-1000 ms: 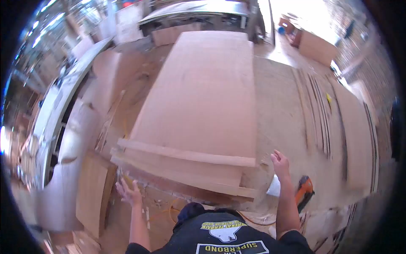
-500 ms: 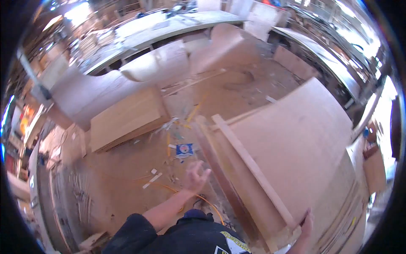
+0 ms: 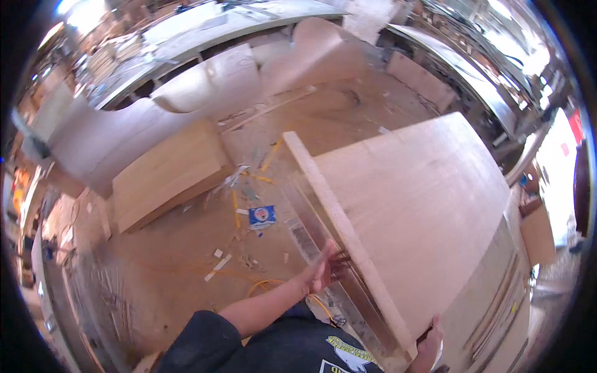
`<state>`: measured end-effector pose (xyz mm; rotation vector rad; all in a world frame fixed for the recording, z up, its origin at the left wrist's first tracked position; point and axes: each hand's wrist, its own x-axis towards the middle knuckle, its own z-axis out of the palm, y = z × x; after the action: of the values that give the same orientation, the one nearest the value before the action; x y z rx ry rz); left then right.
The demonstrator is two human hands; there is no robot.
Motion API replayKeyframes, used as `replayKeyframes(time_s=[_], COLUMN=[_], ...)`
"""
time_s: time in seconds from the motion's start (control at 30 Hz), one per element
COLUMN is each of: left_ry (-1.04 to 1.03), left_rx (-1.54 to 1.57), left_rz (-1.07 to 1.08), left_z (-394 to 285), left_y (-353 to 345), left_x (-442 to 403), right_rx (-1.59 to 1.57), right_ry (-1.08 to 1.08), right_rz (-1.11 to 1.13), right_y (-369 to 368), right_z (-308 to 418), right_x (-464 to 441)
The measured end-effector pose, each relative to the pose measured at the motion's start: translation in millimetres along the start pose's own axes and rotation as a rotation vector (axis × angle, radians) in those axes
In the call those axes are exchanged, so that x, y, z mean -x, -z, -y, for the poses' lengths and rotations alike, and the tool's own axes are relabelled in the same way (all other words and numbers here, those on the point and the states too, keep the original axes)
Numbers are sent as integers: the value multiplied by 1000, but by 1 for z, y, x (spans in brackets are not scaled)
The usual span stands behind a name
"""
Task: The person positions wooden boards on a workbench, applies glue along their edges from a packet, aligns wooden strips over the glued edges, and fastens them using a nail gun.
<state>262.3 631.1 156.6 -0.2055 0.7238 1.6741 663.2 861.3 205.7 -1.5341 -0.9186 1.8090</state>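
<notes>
A long pale wooden strip runs slantwise along the left edge of a large plywood sheet. My left hand is at the strip's left side, about midway along. Its fingers are apart, and their tips are partly hidden by the strip's edge. At the strip's near end, my right hand is closed with curled fingers, seemingly gripping that end. Part of the right hand's grip is hidden. Beneath the strip, a darker brown board edge shows.
On the floor at left lies a stack of boards. A blue packet, scraps and an orange cord lie between. Curved thin sheets lean against a long bench at the back. More sheets lie at right.
The wooden strip has shifted left and looks raised, covering the sheet's left edge. My left hand has moved right to the strip, and my right hand has moved slightly left.
</notes>
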Motion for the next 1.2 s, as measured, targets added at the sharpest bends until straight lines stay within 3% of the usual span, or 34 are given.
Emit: replayKeyframes(time_s=[0.03,0.1,0.17,0.23,0.4,0.5,0.53,0.63,0.73,0.83,0.93,1.03,1.13,1.2], left_ry=[-23,-245,-274,-363,-598,-628,-663,-545,-511,-521,-521,-498,-522,-534], left_rx=[109,44,139,213,188,91,82,10,15,-29,-53,-36,-96,-106], left_rz=[108,91,143,99,68,101,16,97,127,122,99,147,223,161], left_z=[-8,-23,-59,-75,-107,-106,-103,-112,-120,-126,-137,-155,-166,-181], left_y=[4,5,-23,3,-8,2,-10,20,10,6,1,-9,-16,-6], left_x=[-6,-21,-8,-21,-11,-16,-9,-23,-10,-10,-14,-21,-33,-48], right_rx=[-47,-78,-50,-26,104,204,305,510,610,791,618,735,635,656], right_ry=[51,119,93,31,25,164,196,303,445,419,483,373,489,462], right_rz=[32,86,54,-14,-38,-113,-121,-205,-272,-370,-335,-405,-385,-385], right_y=[-4,-23,-40,-44,-50,-70,-53,-84,-64,-70,-88,-98,-105,-104], right_z=[-10,-13,-6,-11,-18,-11,-28,-20,-52,-49,-47,-52,-50,-58], right_x=[6,38,65,87,114,126,110,122,92,95,99,87,74,50])
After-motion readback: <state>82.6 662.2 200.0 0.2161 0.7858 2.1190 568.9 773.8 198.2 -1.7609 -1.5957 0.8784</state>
